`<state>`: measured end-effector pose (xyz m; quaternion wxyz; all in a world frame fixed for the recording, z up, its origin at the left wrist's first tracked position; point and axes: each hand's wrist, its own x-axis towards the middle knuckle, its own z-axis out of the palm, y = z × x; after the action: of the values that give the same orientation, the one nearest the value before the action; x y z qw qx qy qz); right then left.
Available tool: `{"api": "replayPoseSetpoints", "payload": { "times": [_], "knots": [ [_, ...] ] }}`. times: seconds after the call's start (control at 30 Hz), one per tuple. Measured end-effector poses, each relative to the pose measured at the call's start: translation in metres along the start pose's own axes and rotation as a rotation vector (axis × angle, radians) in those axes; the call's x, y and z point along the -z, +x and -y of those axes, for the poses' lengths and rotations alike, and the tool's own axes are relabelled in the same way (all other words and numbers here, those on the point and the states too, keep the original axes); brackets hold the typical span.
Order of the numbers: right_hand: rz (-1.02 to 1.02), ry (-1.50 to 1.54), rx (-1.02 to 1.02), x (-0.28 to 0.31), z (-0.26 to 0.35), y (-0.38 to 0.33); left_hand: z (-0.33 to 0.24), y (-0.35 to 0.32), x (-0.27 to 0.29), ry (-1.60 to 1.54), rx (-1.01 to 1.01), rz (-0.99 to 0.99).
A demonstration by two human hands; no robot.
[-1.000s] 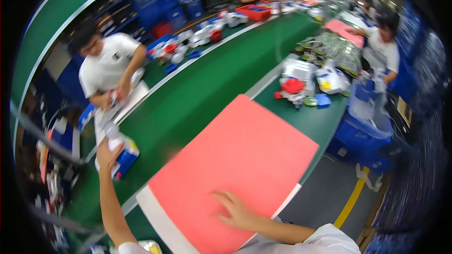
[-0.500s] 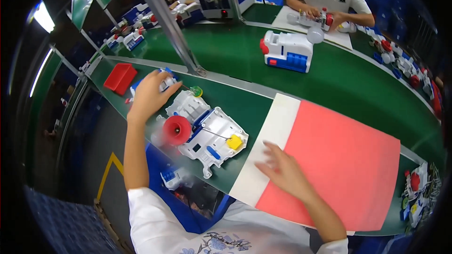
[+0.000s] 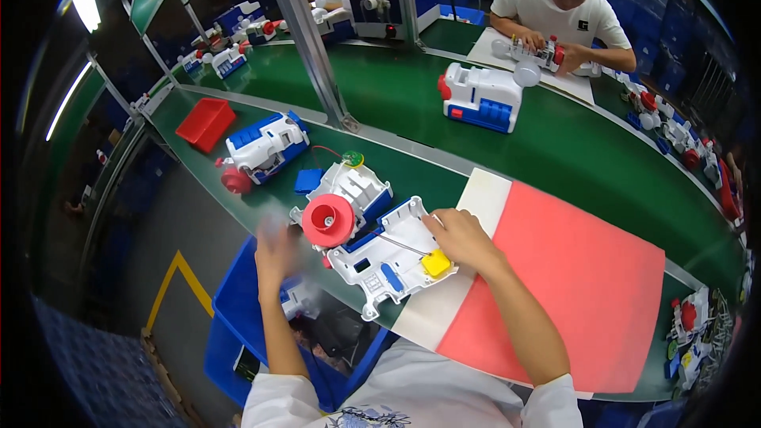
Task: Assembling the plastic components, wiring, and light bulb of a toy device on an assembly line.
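Note:
A toy's opened white plastic shell (image 3: 412, 230) lies on the bench in front of me, with a yellow block (image 3: 435, 263) and a blue strip (image 3: 391, 277) inside. My right hand (image 3: 464, 239) has its fingers curled over the shell's right edge. Joined to the shell's left is a white-and-blue body half (image 3: 349, 187) bearing a red round funnel-like part (image 3: 327, 220). A wire runs from it to a small green disc (image 3: 353, 159). My left hand (image 3: 273, 257) is smeared by motion just left of the red part, beside a blurred whitish patch; its fingers are unclear.
A closed white-and-blue toy (image 3: 268, 146), a blue block (image 3: 308, 181) and a red bin (image 3: 205, 124) sit on the left. Pink sheet (image 3: 571, 285) covers the bench at right. Below stands a blue crate (image 3: 238, 305). Across the belt, another person (image 3: 555, 12) handles a similar toy (image 3: 539, 54).
My left hand has come back from the closed toy at the far left to beside the red part. My right hand has moved from above the sheet onto the shell, which has shifted slightly right.

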<state>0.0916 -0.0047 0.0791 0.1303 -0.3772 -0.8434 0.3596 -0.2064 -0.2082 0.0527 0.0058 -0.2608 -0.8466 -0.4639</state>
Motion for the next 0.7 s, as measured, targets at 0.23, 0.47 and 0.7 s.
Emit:
{"api": "replayPoseSetpoints", "payload": {
  "times": [0.23, 0.47, 0.7],
  "knots": [
    [0.142, 0.084, -0.015, 0.001, -0.001, -0.003, 0.013, 0.045, -0.04, 0.293, -0.318, 0.027],
    [0.321, 0.003, 0.046, -0.007, -0.002, 0.061, -0.014, 0.046, -0.077, 0.309, -0.48, -0.055],
    [0.147, 0.267, 0.095, 0.003, -0.028, 0.026, -0.055, 0.042, -0.069, 0.081, -0.68, -0.014]
  ]
}}
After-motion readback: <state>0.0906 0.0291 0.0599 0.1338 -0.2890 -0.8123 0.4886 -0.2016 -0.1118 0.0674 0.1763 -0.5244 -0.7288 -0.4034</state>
